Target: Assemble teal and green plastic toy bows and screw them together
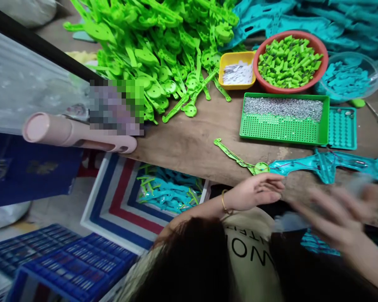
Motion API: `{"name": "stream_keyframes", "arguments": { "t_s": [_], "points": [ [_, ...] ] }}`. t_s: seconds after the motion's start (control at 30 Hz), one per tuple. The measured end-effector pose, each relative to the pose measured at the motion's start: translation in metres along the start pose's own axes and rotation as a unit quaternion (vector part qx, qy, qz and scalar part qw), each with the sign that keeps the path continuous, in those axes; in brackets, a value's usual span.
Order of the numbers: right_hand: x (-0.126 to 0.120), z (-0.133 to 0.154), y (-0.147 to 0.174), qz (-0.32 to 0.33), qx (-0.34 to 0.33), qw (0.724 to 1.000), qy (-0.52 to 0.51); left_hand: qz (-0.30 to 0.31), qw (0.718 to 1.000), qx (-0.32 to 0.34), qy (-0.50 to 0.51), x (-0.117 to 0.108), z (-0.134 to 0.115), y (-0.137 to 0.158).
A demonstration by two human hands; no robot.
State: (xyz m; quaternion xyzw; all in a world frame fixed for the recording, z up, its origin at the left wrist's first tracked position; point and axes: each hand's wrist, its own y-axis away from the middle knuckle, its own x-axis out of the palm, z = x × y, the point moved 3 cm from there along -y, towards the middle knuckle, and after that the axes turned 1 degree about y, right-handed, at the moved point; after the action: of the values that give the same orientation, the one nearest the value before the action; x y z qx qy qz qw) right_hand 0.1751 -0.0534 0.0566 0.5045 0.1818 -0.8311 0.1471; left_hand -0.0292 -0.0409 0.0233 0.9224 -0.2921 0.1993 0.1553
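On the table edge lies a long toy-like plastic assembly, its blue part (326, 163) joined to a thin lime-green arm (239, 159) with a round disc end. My left hand (256, 192), with a bracelet at the wrist, is just below that joint. Its fingers are stretched out and nothing shows in them; whether the fingertips touch the blue part I cannot tell. My right hand (343, 212) is smeared by motion below the blue part. A greyish translucent blur (359, 184) is at its fingers, too unclear to name.
Beyond lie heaps of green parts (151, 54) and blue parts (302, 21). A green tray (283, 130) holds small metal pieces. Nearby stand a red bowl (260, 77), a yellow dish (237, 86) and a clear bowl (373, 79). A pink bottle (53, 130) and blue crates (78, 264) are leftward.
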Motion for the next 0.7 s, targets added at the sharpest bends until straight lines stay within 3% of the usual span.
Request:
{"name": "stream_keyframes", "arguments": {
  "t_s": [0.07,0.13,0.2,0.3,0.4,0.47,0.53,0.57,0.63,0.7],
  "points": [
    [0.013,0.028,0.0,-0.001,-0.141,0.99,0.015,-0.008,0.994,-0.021,0.106,0.007,0.0,-0.005],
    [0.03,0.045,-0.01,-0.002,-0.215,0.976,0.033,-0.058,0.982,-0.026,0.176,0.006,-0.003,-0.004],
    [0.044,0.054,-0.021,-0.014,-0.195,0.981,0.013,-0.122,0.969,-0.02,0.215,0.002,-0.009,0.001],
    [0.056,0.066,-0.028,-0.046,-0.112,0.987,-0.103,-0.261,0.932,0.007,0.25,-0.008,-0.017,0.012],
    [0.067,0.081,-0.024,0.001,-0.061,0.978,-0.201,-0.379,0.893,0.084,0.229,-0.021,-0.021,0.019],
    [0.072,0.086,-0.023,0.031,-0.068,0.976,-0.206,-0.411,0.892,0.143,0.123,-0.035,-0.022,0.021],
    [0.073,0.08,-0.025,0.017,-0.052,0.984,-0.172,-0.4,0.893,0.187,-0.085,-0.052,-0.022,0.022],
    [0.073,0.074,-0.027,0.001,-0.031,0.989,-0.145,-0.378,0.878,0.198,-0.215,-0.061,-0.021,0.022],
    [0.072,0.056,-0.032,-0.027,0.021,0.996,-0.086,-0.331,0.801,0.199,-0.458,-0.08,-0.016,0.023],
    [0.072,0.041,-0.038,-0.047,0.063,0.996,-0.048,-0.279,0.732,0.197,-0.589,-0.097,-0.009,0.022]
  ]
}}
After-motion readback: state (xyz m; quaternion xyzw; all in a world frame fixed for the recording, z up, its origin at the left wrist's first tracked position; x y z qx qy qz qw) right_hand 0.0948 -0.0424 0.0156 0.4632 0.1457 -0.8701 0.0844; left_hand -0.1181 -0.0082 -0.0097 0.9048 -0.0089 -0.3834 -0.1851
